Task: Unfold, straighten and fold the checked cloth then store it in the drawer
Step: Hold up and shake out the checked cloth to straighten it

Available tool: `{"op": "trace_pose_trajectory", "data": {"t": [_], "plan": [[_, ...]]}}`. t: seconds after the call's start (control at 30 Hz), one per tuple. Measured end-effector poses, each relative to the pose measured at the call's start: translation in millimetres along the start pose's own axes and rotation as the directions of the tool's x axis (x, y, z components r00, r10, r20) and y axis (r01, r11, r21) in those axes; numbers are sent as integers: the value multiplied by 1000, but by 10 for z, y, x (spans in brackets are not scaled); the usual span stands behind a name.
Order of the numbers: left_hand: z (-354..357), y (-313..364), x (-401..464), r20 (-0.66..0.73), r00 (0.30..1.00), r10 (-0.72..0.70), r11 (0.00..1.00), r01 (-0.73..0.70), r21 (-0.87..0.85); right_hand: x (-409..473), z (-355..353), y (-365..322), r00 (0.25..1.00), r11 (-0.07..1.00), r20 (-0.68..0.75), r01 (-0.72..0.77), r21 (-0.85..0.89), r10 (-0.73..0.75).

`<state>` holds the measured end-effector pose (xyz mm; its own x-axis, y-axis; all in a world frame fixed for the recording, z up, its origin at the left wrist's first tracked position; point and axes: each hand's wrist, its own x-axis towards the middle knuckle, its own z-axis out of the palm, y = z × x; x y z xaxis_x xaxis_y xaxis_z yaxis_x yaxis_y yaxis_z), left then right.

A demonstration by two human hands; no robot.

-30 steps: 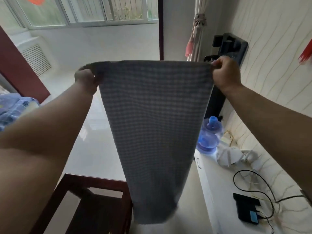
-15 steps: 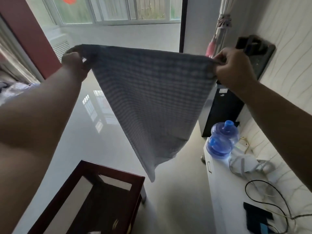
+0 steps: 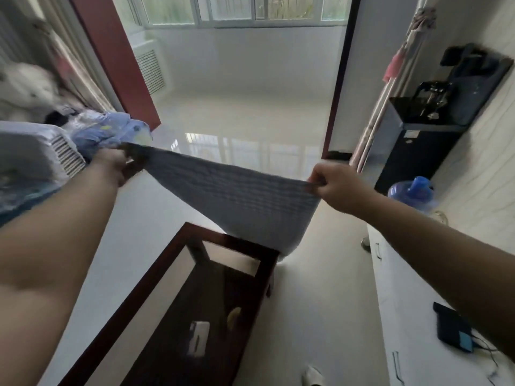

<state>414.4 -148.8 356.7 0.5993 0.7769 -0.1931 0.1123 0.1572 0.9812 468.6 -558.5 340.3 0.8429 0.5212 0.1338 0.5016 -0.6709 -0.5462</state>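
Checked cloth (image 3: 237,196), grey, stretched in the air above a dark glass-topped table (image 3: 172,277), corners pinched by left hand (image 3: 117,168) and right hand (image 3: 337,188).

Both arms outstretched, left hand (image 3: 113,167) and right hand (image 3: 338,188) clenched

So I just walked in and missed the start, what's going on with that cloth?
A person is holding the checked cloth stretched out in the air, one top corner pinched in the left hand and the other in the right hand. It is unfolded and hangs above the far end of a dark glass-topped table. It is not folded yet, and no drawer is open in view.
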Motion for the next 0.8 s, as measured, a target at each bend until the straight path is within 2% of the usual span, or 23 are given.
{"op": "trace_pose_trajectory", "data": {"t": [0.1, 0.2, 0.27, 0.33, 0.5, 0.6, 0.67, 0.8], "plan": [[-952, -491, -92, -118, 990, -81, 977, 103, 185, -382, 485, -518, 962, 999, 272, 35, -26, -27], [-1987, -988, -190, -52, 983, -177, 895, 182, 407, -768, 983, -950, 833, 1000, 553, 18, -8, -11], [-2513, -1285, -239, 2, 973, -232, 757, 179, 629, -989, 1311, -1133, 755, 1000, 655, 6, 12, -12], [-2902, -1506, -293, 45, 966, -256, 582, 116, 805, -1160, 1613, -1277, 664, 999, 747, -14, 46, -25], [-3579, -1759, -436, -2, 969, -245, 227, 60, 972, -1473, 2253, -1578, 423, 963, 902, -202, 179, -79], [-4010, -1981, -545, -52, 973, -225, 110, 79, 991, -1682, 2636, -1769, 306, 923, 946, -320, 212, -112], [-4325, -2153, -639, -111, 974, -198, 58, 125, 990, -1814, 2887, -1904, 265, 923, 957, -327, 205, -119], [-4807, -2420, -948, -199, 952, -232, -91, 182, 979, -2074, 3318, -2179, 184, 969, 979, -214, 124, -85]]}}
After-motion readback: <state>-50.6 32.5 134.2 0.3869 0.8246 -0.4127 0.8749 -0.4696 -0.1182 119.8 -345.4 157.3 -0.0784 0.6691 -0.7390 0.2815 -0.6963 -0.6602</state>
